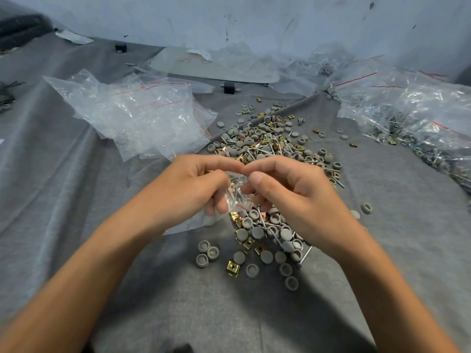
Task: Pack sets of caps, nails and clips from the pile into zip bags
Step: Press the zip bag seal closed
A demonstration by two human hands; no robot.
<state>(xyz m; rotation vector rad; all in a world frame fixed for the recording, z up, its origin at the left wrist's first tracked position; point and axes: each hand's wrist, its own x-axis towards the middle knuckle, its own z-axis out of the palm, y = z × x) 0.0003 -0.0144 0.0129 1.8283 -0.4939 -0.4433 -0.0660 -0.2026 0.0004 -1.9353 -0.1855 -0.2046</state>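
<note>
A small clear zip bag (235,193) with a red strip hangs between both hands above the pile; nails and a brass clip show inside it. My left hand (196,184) grips the bag's left side with curled fingers. My right hand (288,184) pinches its top right edge between thumb and forefinger. Below and beyond the hands lies the pile (267,146) of grey round caps, silver nails and brass clips on the grey cloth. Part of the pile is hidden behind my hands.
A heap of empty zip bags (137,115) lies at the left. Filled bags (413,123) are stacked at the right. Loose caps (207,253) and a clip (232,268) lie near me. A wall stands behind, with plastic sheets (219,64) at its foot.
</note>
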